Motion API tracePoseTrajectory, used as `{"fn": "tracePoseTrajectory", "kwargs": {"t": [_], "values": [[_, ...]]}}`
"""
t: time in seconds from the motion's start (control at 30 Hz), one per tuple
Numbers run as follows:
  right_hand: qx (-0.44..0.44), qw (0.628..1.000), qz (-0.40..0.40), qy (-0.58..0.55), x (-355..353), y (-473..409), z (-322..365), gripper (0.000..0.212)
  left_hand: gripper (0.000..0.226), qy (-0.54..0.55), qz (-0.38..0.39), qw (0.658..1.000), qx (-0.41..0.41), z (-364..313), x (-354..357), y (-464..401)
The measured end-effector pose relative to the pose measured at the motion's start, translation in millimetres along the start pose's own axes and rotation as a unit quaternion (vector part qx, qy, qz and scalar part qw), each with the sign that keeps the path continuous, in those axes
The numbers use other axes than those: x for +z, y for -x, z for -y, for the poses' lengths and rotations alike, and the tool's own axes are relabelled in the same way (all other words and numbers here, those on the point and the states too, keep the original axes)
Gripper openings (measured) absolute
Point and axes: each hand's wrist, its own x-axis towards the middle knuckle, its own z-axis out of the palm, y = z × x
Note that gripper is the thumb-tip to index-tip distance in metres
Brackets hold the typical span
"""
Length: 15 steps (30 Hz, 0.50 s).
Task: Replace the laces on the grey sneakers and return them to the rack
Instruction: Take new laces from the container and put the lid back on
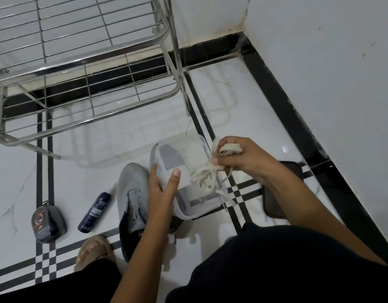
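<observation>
- Head view, looking down at the floor (254, 119): the left hand (161, 189) reaches forward from the lower middle, its forearm running up and a little to the right. Its fingers are straight and spread, the thumb raised, and the palm rests against the near left side of a clear plastic box (188, 176).
- The right hand (239, 158) comes in from the right, forearm slanting up-left, wrist bent over the box. Its fingers are curled round a bunch of cream laces (207, 173), part of the bundle wadded in the fist and loose loops hanging down over the box's right half.
- The box sits tilted on the white tiles, its long axis running from near-right to far-left.
- One grey sneaker (133, 193) lies on the floor just left of the box, touching the left hand's wrist side. Its long axis runs near to far, toe pointing away towards the rack (86, 68), dark heel towards the person. Its eyelets look bare.
- A second sneaker is mostly hidden under the box and arm; I cannot tell how it lies.
- The metal wire rack stands at the upper left, well apart from the sneaker.
- A dark spray can (94, 212) and a small round dark case (47, 224) lie left of the sneaker; a dark flat tray (293, 171) lies under the right forearm.
</observation>
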Motion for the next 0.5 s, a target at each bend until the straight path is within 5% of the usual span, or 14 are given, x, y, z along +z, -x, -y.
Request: {"fn": "tracePoseTrajectory", "kwargs": {"t": [0.2, 0.33, 0.5], "values": [[0.144, 0.980, 0.055, 0.129, -25, -18, -43, 0.009, 0.094, 0.027, -0.083, 0.996, 0.036, -12, -22, -3], [0.196, 0.948, -0.022, 0.249, -10, -35, -103, 0.016, 0.097, 0.023, -0.118, 0.992, 0.037, -14, -30, -2], [0.201, 0.966, 0.022, 0.162, 11, -30, -130, 0.066, 0.098, 0.038, -0.120, 0.992, 0.027, -17, -27, -3]]}}
